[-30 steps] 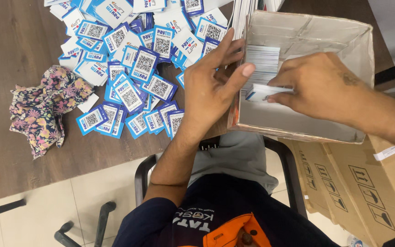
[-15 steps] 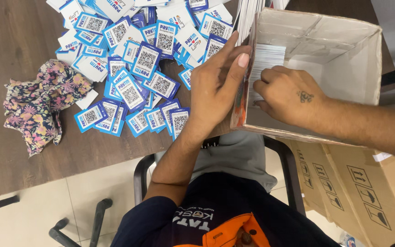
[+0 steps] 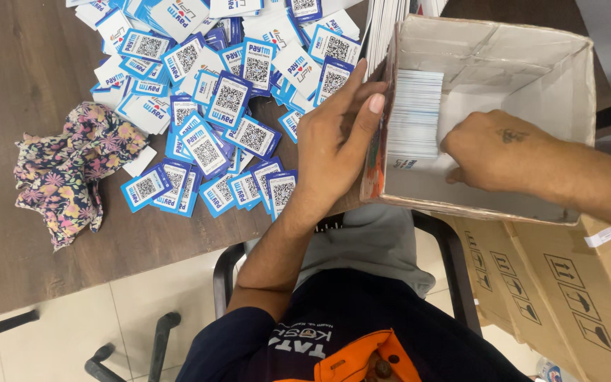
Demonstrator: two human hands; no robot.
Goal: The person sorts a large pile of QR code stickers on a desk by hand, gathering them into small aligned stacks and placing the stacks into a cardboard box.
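A dark wooden desk (image 3: 30, 64) filled the upper left above pale floor tiles. The cardboard box (image 3: 560, 85) (upper right) held a card stack (image 3: 413, 113) running top-to-bottom. Left hand (image 3: 334, 141) spread against its wall; right hand (image 3: 493, 152) curled inside, fingertips hidden.

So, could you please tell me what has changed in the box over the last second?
The right hand let go of the small card it pinched a second ago, pressed it against the row of stacked cards, then drew back to the right, empty. The left hand stayed braced on the cardboard box wall; the loose blue cards and floral cloth lie unchanged.
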